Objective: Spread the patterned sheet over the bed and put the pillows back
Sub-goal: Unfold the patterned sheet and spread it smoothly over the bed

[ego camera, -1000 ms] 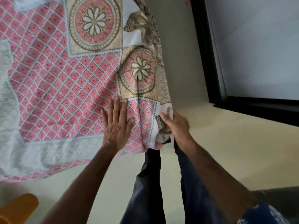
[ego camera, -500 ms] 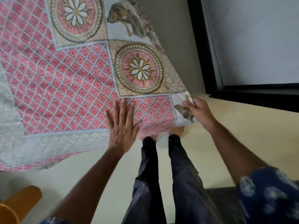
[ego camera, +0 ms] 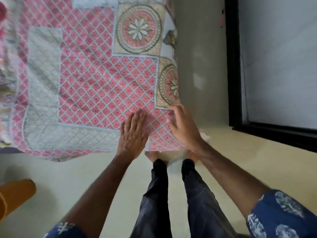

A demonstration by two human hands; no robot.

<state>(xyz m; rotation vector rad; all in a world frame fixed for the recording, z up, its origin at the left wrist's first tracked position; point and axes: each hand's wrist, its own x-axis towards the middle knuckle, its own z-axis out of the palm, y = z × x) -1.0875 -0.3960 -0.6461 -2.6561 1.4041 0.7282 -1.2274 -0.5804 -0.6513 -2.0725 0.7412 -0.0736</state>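
Two hands lie flat on the patterned sheet (ego camera: 103,86), which covers the bed corner under them. The left hand (ego camera: 133,134) has straight fingers pressing the cloth. The right hand (ego camera: 184,128) has relaxed, spread fingers and grips nothing. An orange object (ego camera: 16,194) lies on the floor, well left of the fingers.

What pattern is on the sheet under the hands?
Pink diamonds in a pale lattice on the patterned bed sheet, clearest in the head view.

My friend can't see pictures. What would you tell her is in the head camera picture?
Two hands, the left hand and right hand, lie flat with fingers spread on a pink patterned sheet at the corner of a bed. Below are the person's dark trousers on a pale floor.
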